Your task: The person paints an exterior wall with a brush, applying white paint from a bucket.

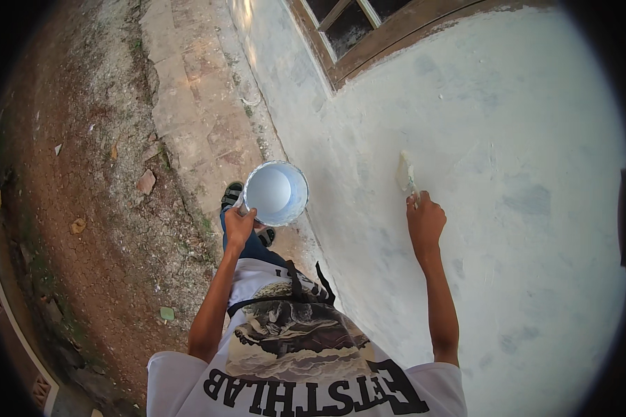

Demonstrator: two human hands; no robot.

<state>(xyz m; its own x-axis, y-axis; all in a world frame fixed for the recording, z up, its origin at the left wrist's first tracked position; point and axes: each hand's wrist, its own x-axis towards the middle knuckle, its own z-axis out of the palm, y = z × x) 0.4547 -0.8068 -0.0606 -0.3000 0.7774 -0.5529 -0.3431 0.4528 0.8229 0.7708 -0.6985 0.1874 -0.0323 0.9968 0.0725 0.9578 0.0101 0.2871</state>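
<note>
White T-shirt [285, 347] fills bottom centre; mid-frame, left grip [239, 228] clamps a likely light, rigid bucket [297, 198], best held by its rim [278, 162], right grip [426, 222] a paintbrush [405, 173].

outdoors, beside building [410, 333], probably house: pale, patchily coated outer wall [535, 257], paned window [358, 31] in brown frame [336, 72], worn, cracked paving strip [195, 90] along wall's foot, bare reddish dirt ground [76, 236] beyond, dotted with stone [146, 182].

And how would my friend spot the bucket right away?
Find the pale wall on the right, then the paved strip along its foot. Above that, the left hand holds the bucket, the only round, open-topped thing there.
</note>
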